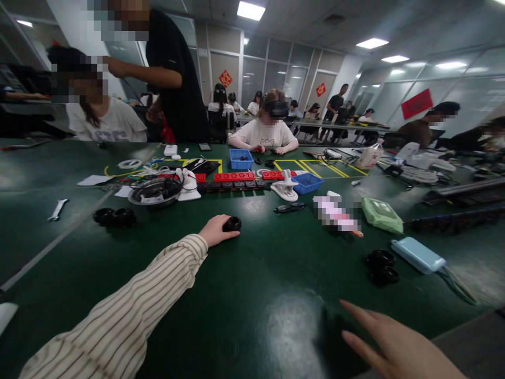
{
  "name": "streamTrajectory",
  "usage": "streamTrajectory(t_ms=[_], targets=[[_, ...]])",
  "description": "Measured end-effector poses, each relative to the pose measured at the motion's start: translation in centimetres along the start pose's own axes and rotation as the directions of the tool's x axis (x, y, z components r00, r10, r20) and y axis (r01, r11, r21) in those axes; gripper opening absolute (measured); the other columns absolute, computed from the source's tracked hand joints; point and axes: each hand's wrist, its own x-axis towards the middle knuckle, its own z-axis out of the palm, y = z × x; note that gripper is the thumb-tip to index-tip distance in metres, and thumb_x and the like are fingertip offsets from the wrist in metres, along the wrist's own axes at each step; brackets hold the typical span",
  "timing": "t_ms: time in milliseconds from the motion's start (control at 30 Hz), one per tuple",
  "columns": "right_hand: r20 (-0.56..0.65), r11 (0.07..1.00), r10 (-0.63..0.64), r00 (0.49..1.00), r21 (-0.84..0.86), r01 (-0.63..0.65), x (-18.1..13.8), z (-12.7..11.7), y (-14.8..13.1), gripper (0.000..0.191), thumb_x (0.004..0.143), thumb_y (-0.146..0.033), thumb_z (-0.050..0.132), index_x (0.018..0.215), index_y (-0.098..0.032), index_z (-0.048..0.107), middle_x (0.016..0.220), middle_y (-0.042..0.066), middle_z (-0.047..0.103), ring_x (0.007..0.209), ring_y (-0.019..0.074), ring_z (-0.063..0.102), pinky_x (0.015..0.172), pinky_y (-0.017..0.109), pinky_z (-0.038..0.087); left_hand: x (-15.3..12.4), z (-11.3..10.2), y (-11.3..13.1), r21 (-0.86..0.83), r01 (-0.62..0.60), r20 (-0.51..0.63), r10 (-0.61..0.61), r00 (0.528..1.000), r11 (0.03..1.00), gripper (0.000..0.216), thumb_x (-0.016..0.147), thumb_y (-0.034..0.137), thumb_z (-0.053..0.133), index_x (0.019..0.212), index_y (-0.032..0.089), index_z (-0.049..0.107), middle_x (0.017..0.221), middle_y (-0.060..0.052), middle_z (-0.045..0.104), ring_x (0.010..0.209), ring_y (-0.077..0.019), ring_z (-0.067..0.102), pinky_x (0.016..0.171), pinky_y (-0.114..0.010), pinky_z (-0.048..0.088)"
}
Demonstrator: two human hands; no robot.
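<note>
My left hand, in a striped sleeve, is closed around a small glossy black ring-shaped part at the middle of the green table. The part appears to rest on the tabletop; its exact kind is not clear. My right hand hovers over the near right of the table, thumb and fingers apart, holding nothing. Beyond it sit stacked black round parts of similar look. More black round parts stand side by side to the left of my left hand.
A light blue case and a green wipes pack lie at right. Farther back are a white clip, blue bins, red socket strips and a metal bowl of cables. A wrench lies left. People sit opposite.
</note>
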Motion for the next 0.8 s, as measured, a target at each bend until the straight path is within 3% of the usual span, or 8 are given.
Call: streamTrajectory(t_ms=[100, 200, 300, 400, 467, 567, 667, 800], targets=[[-0.045, 0.973, -0.189, 0.981, 0.126, 0.194, 5.2, -3.0, -3.9, 0.044, 0.08, -0.046, 0.045, 0.114, -0.02, 0.055, 0.106, 0.01, 0.062, 0.094, 0.0243, 0.059, 0.082, 0.038, 0.048, -0.3, 0.0, 0.0, -0.051, 0.015, -0.021, -0.016, 1.0, 0.999, 0.061, 0.067, 0.051, 0.062, 0.113, 0.015, 0.048, 0.112, -0.01, 0.054, 0.103, -0.0265, 0.049, 0.09, -0.037, 0.037], [-0.064, 0.846, -0.387, 0.92, 0.371, 0.382, 12.6, -3.1, -7.8, 0.035, 0.083, -0.04, 0.044, 0.109, -0.02, 0.056, 0.097, 0.006, 0.063, 0.086, 0.0173, 0.06, 0.077, 0.03, 0.047, -0.4, 0.0, 0.0, -0.076, 0.009, -0.055, -0.013, 0.998, 0.997, 0.061, 0.065, 0.049, 0.064, 0.113, 0.015, 0.048, 0.113, -0.009, 0.053, 0.104, -0.0253, 0.048, 0.092, -0.036, 0.036], [-0.288, 0.815, -0.26, 0.922, 0.446, 0.37, 19.9, -0.6, -11.2, 0.034, 0.082, -0.039, 0.047, 0.108, -0.017, 0.053, 0.096, 0.007, 0.059, 0.082, 0.0161, 0.057, 0.074, 0.03, 0.044, -0.2, 0.2, 0.0, -0.039, -0.009, -0.07, 0.006, 0.998, 0.999, 0.05, 0.067, 0.048, 0.064, 0.102, 0.014, 0.054, 0.098, -0.008, 0.058, 0.093, -0.0243, 0.052, 0.085, -0.035, 0.04], [-0.403, 0.845, -0.18, 0.897, 0.403, 0.35, 24.9, 2.4, -13.7, 0.042, 0.078, -0.047, 0.05, 0.105, -0.016, 0.05, 0.091, 0.007, 0.055, 0.082, 0.0179, 0.053, 0.072, 0.031, 0.043, 0.0, 0.3, 0.0, -0.026, -0.009, -0.085, 0.007, 0.996, 1.0, 0.043, 0.064, 0.043, 0.067, 0.095, 0.014, 0.057, 0.09, -0.006, 0.058, 0.085, -0.0226, 0.053, 0.078, -0.033, 0.042], [-0.468, 0.852, -0.215, 0.857, 0.339, 0.399, 26.4, 3.8, -14.6, 0.041, 0.073, -0.049, 0.055, 0.098, -0.016, 0.051, 0.089, 0.005, 0.052, 0.081, 0.0181, 0.051, 0.07, 0.031, 0.042, 0.2, 0.3, -0.1, -0.034, -0.007, -0.083, 0.004, 0.997, 0.999, 0.04, 0.061, 0.038, 0.069, 0.092, 0.015, 0.058, 0.088, -0.005, 0.058, 0.084, -0.0219, 0.053, 0.077, -0.032, 0.041], [-0.478, 0.806, -0.377, 0.793, 0.253, 0.536, 26.9, 4.7, -14.8, 0.035, 0.067, -0.043, 0.063, 0.088, -0.017, 0.052, 0.085, 0.004, 0.051, 0.08, 0.0177, 0.048, 0.071, 0.03, 0.041, 0.5, 0.2, -0.3, -0.041, -0.015, -0.035, 0.013, 0.999, 0.999, 0.035, 0.057, 0.031, 0.07, 0.086, 0.014, 0.06, 0.086, -0.004, 0.059, 0.082, -0.0218, 0.053, 0.076, -0.032, 0.04], [-0.475, 0.738, -0.489, 0.732, 0.221, 0.637, 26.6, 4.7, -14.5, 0.024, 0.07, -0.028, 0.06, 0.091, -0.018, 0.054, 0.085, 0.004, 0.05, 0.082, 0.0176, 0.046, 0.075, 0.031, 0.038, 0.7, 0.1, -0.5, -0.062, -0.037, 0.001, 0.037, 0.999, 0.997, 0.035, 0.056, 0.025, 0.068, 0.088, 0.015, 0.059, 0.088, -0.004, 0.06, 0.086, -0.0222, 0.052, 0.082, -0.034, 0.038], [-0.463, 0.695, -0.552, 0.694, 0.205, 0.689, 26.0, 4.5, -14.4, 0.026, 0.069, -0.017, 0.055, 0.095, -0.018, 0.053, 0.088, 0.004, 0.05, 0.085, 0.0179, 0.045, 0.078, 0.032, 0.037, 0.8, 0.3, -0.8, -0.06, -0.069, 0.008, 0.069, 0.998, 0.996, 0.033, 0.056, 0.019, 0.065, 0.088, 0.016, 0.058, 0.089, -0.003, 0.06, 0.088, -0.0222, 0.052, 0.085, -0.035, 0.037]])
